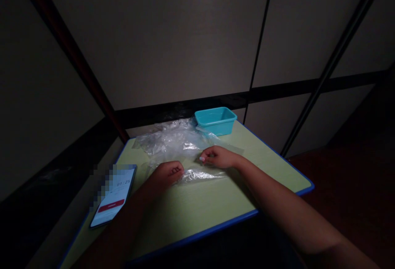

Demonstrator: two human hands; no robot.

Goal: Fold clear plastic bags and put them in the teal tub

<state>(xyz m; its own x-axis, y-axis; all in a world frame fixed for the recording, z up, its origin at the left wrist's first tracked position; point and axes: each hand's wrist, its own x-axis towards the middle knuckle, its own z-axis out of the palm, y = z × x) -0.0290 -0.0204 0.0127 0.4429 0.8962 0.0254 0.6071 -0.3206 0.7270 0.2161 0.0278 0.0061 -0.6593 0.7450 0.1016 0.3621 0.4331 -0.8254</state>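
Observation:
A heap of crinkled clear plastic bags [173, 139] lies on the small table, its folds shining in the dim light. My left hand [166, 175] is closed at the near-left end of a clear plastic bag [200, 175], fingers curled in and pinching its edge. Just above that bag, my right hand [218, 156] is closed too, with thumb and fingertips pressed together. A small pale spot shows at its fingertips; whether this is a nail or a held thing I cannot tell. The two hands are a short way apart.
A turquoise plastic basket [219, 127] stands at the table's far edge, partly behind the plastic. At the left edge lies a phone [115, 197] with a lit screen, beside my left forearm. The pale green table [191, 215] has a blue rim. Panelled doors rise behind it.

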